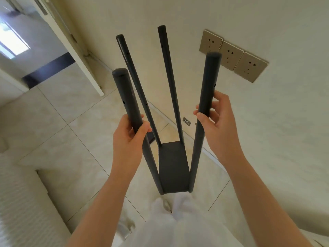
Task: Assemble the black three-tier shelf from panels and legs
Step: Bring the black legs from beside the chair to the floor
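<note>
A black shelf frame stands upright before me: one black panel [173, 166] sits low down, with four long black legs rising from its corners. My left hand [130, 138] grips the near left leg [125, 97] about halfway up. My right hand [217, 122] holds the near right leg [207, 90], fingers wrapped round it. The two far legs [167, 68] stand free and lean apart toward the wall. Small holes show along the legs. No other panels are in view.
A cream wall with three metal sockets [233, 56] is straight ahead. Beige floor tiles [71, 139] spread to the left, and a white door frame [80, 56] opens onto a corridor. A white radiator-like ribbed surface [19, 202] is at the lower left. My white trousers [178, 220] are below.
</note>
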Demonstrator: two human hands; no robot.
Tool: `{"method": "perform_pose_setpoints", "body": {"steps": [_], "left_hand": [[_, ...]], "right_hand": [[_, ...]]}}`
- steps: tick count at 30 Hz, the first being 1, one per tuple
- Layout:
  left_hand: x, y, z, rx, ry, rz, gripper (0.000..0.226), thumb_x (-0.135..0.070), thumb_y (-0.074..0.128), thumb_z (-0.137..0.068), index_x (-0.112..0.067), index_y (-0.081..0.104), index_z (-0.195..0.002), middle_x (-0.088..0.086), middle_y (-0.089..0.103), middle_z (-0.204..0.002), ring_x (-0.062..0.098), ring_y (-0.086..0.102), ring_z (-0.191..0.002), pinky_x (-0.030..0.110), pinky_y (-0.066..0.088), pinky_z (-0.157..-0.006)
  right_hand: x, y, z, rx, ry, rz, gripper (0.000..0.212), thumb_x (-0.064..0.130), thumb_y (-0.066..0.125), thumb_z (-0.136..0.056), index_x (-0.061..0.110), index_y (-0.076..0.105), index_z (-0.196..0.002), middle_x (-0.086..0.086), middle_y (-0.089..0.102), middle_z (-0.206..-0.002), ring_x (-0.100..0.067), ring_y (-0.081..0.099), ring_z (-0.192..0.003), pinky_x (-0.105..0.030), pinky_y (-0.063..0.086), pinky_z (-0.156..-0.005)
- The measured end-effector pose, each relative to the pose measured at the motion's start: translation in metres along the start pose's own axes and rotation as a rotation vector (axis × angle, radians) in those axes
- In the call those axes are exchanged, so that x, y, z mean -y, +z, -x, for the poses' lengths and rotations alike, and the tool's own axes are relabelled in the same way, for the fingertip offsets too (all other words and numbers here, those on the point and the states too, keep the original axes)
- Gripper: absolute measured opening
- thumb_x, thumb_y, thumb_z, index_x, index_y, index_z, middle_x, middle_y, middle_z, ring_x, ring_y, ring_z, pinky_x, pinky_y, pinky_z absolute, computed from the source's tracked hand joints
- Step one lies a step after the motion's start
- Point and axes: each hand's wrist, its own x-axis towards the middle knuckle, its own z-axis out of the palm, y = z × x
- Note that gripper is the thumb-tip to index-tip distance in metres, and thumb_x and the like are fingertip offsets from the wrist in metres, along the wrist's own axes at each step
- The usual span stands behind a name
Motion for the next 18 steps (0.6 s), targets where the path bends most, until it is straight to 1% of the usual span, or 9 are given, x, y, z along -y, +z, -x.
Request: {"method": "perform_pose_setpoints", "body": {"steps": [3, 5, 7, 10, 12, 14, 16, 18], "left_hand": [[0.000, 0.006, -0.040, 0.043, -0.017, -0.013, 0.023, -0.015, 0.064, -0.097, -0.036, 0.056, -0.103, -0.025, 0.067, -0.086, 0.006, 0.070, -0.090, 0.003, 0.048, -0.070], [0.001, 0.010, -0.067, 0.067, 0.002, -0.040, 0.030, -0.012, 0.064, -0.097, -0.039, 0.054, -0.106, -0.015, 0.067, -0.086, 0.007, 0.069, -0.090, 0.003, 0.048, -0.072], [0.002, 0.015, -0.095, 0.098, 0.024, -0.085, 0.037, -0.007, 0.063, -0.097, -0.040, 0.051, -0.110, -0.004, 0.065, -0.084, 0.007, 0.070, -0.086, 0.002, 0.047, -0.072], [0.008, 0.026, -0.135, 0.149, -0.019, -0.159, 0.036, -0.004, 0.064, -0.095, -0.036, 0.051, -0.107, 0.006, 0.066, -0.087, 0.005, 0.069, -0.083, 0.001, 0.046, -0.072], [0.016, 0.033, -0.158, 0.187, -0.067, -0.206, 0.030, -0.006, 0.066, -0.094, -0.032, 0.054, -0.103, 0.005, 0.068, -0.092, 0.004, 0.069, -0.083, 0.001, 0.046, -0.070], [0.025, 0.037, -0.180, 0.230, -0.118, -0.250, 0.022, -0.012, 0.068, -0.093, -0.028, 0.057, -0.102, 0.001, 0.069, -0.097, 0.004, 0.069, -0.086, 0.002, 0.047, -0.069], [0.033, 0.039, -0.199, 0.290, -0.158, -0.306, 0.015, -0.016, 0.069, -0.093, -0.023, 0.060, -0.103, -0.002, 0.070, -0.098, 0.000, 0.068, -0.085, 0.004, 0.047, -0.068], [0.041, 0.041, -0.214, 0.368, -0.198, -0.358, 0.014, -0.019, 0.068, -0.095, -0.020, 0.062, -0.107, -0.004, 0.070, -0.100, -0.001, 0.067, -0.079, 0.008, 0.046, -0.067]], "right_hand": [[-0.003, 0.011, -0.034, -0.018, 0.026, 0.011, 0.044, 0.011, 0.064, -0.094, 0.033, 0.042, -0.124, 0.004, 0.065, -0.117, -0.013, 0.069, -0.102, -0.016, 0.055, -0.081], [-0.008, 0.017, -0.058, -0.003, 0.056, 0.028, 0.048, 0.009, 0.065, -0.093, 0.035, 0.040, -0.125, 0.004, 0.065, -0.117, -0.013, 0.069, -0.102, -0.019, 0.056, -0.085], [-0.016, 0.023, -0.082, 0.037, 0.088, 0.032, 0.053, 0.006, 0.066, -0.091, 0.037, 0.039, -0.125, 0.008, 0.065, -0.114, -0.009, 0.069, -0.102, -0.020, 0.055, -0.086], [-0.029, 0.030, -0.113, 0.057, 0.144, 0.035, 0.056, 0.004, 0.068, -0.090, 0.039, 0.039, -0.123, 0.009, 0.065, -0.109, -0.007, 0.068, -0.100, -0.018, 0.055, -0.085], [-0.037, 0.032, -0.130, 0.051, 0.187, 0.054, 0.055, 0.005, 0.069, -0.089, 0.036, 0.040, -0.123, 0.010, 0.065, -0.108, -0.007, 0.069, -0.098, -0.018, 0.054, -0.084], [-0.046, 0.035, -0.144, 0.060, 0.229, 0.080, 0.052, 0.005, 0.070, -0.088, 0.033, 0.041, -0.121, 0.010, 0.066, -0.106, -0.009, 0.069, -0.097, -0.023, 0.055, -0.087], [-0.054, 0.038, -0.154, 0.065, 0.274, 0.125, 0.049, 0.007, 0.070, -0.088, 0.026, 0.043, -0.124, 0.003, 0.067, -0.108, -0.016, 0.069, -0.100, -0.032, 0.055, -0.091], [-0.060, 0.043, -0.158, 0.057, 0.329, 0.171, 0.048, 0.008, 0.069, -0.089, 0.019, 0.044, -0.129, -0.005, 0.067, -0.114, -0.022, 0.068, -0.104, -0.038, 0.054, -0.095]]}}
